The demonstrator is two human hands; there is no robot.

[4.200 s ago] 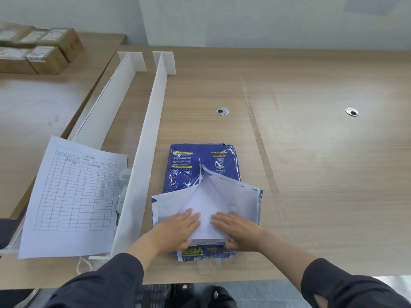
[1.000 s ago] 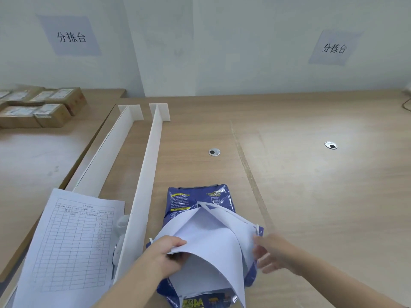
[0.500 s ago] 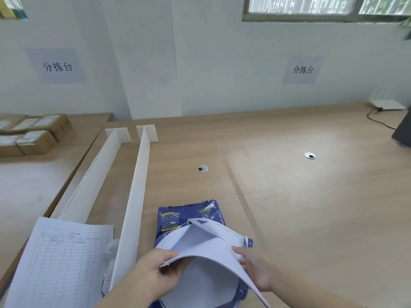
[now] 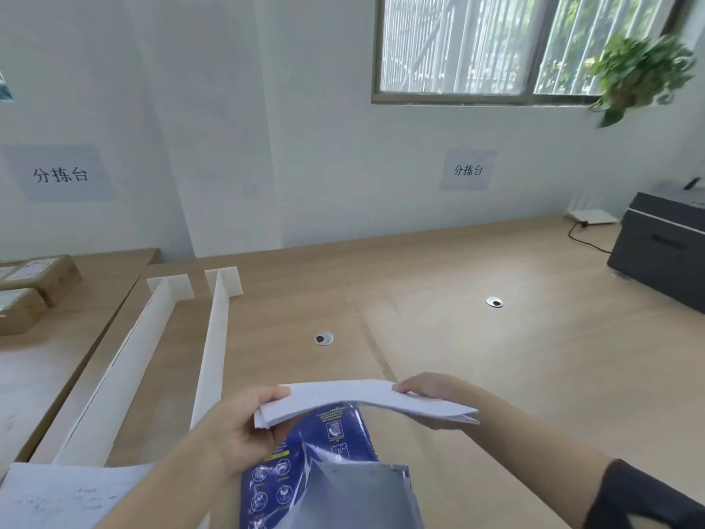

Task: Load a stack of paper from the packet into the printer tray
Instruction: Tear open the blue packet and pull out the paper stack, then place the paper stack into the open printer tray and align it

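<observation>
We see both hands gripping the paper, left hand and right hand at opposite ends. The packet below is cut off; the printer, blurred, seems closed.

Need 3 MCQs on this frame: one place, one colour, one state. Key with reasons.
1. Where is the printer?
A. far right of the desk
B. beside the cardboard boxes
C. between the white dividers

2. What colour is the paper packet?
A. red
B. blue
C. green

3. What state is the paper stack in?
A. still inside the packet
B. lying flat on the desk
C. lifted, held at both ends

Key: 1 A, the dark printer sits at the right edge; 2 B, the wrapper is blue; 3 C, the left hand and right hand hold it above the packet.
</observation>
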